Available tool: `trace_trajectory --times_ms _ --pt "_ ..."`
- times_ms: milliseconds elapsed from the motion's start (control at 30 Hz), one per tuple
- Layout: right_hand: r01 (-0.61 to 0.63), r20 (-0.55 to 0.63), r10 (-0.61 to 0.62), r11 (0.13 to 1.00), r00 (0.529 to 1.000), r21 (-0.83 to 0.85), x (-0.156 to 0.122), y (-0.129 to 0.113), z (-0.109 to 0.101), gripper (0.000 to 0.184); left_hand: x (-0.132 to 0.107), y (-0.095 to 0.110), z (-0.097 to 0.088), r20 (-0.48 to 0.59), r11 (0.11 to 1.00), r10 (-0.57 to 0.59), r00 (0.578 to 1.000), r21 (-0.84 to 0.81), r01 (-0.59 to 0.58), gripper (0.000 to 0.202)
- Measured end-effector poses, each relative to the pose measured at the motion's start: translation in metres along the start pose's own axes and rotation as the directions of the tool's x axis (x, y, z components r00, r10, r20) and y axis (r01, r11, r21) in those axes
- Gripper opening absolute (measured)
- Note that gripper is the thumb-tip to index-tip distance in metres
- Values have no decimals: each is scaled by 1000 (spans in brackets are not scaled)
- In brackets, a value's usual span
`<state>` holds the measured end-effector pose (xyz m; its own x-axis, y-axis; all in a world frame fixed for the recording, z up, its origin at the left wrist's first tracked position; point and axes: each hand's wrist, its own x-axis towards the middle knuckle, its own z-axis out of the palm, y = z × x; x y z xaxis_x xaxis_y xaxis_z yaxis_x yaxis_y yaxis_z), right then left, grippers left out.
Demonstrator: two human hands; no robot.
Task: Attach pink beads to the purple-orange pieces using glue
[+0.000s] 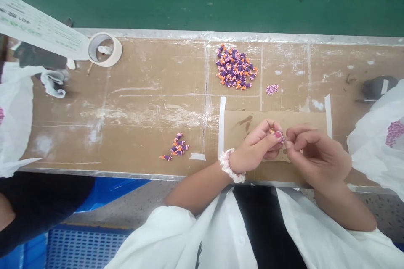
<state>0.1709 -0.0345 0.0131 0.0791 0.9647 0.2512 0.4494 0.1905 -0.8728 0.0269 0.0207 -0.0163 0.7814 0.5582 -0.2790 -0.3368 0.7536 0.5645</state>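
My left hand (257, 145), with a white scrunchie on its wrist, pinches a small figurine (272, 131) whose orange part shows between the fingers; most of it is hidden. Close against it, the thumb and forefinger of my right hand (318, 153) are pressed together at the figurine's end. Whatever they pinch is too small to make out. Both hands are over a brown cardboard sheet (293, 117) taped at its sides. Beyond them lie a big pile of purple and orange figurines (235, 67) and a little heap of tiny pink-and-white pieces (272, 89).
A smaller group of figurines (179, 146) lies near the table's front edge. At the back left is a roll of white tape (118, 52) beside a printed sheet (47, 29). A white plastic bag (372, 130) with pink pieces stands right. Another person's dark sleeve (47, 201) is at left.
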Motion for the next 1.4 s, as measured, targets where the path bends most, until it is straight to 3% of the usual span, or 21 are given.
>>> trace_trajectory --times_ms 167,600,933,1067,1133,1233,1300,1400 --pt "-13 -28 12 999 1000 -47 -1 -3 0 23 0 0 2 10 1000 -7 1000 7 7 37" --pt "67 38 -63 989 997 -133 -3 -4 -1 25 0 -9 -1 50 1000 17 999 1 -18 37" --pt "-21 75 30 994 997 -112 -5 -3 -2 23 0 -11 -8 59 962 93 994 251 -105 40" --pt "-26 97 32 998 995 -60 5 5 -8 15 8 -2 -12 47 948 178 983 259 -184 42" --pt "-25 64 34 990 997 -138 16 10 -13 11 18 9 -15 -61 940 255 965 250 -233 39" --pt "6 95 28 940 995 -341 34 25 -17 8 33 30 -23 -287 898 418 862 275 -344 36" --pt "29 160 47 896 986 -443 46 40 -18 7 39 42 -30 -337 871 477 812 303 -386 48" --pt "50 171 52 838 984 -543 59 64 -14 8 39 49 -38 -325 851 494 807 370 -372 58"
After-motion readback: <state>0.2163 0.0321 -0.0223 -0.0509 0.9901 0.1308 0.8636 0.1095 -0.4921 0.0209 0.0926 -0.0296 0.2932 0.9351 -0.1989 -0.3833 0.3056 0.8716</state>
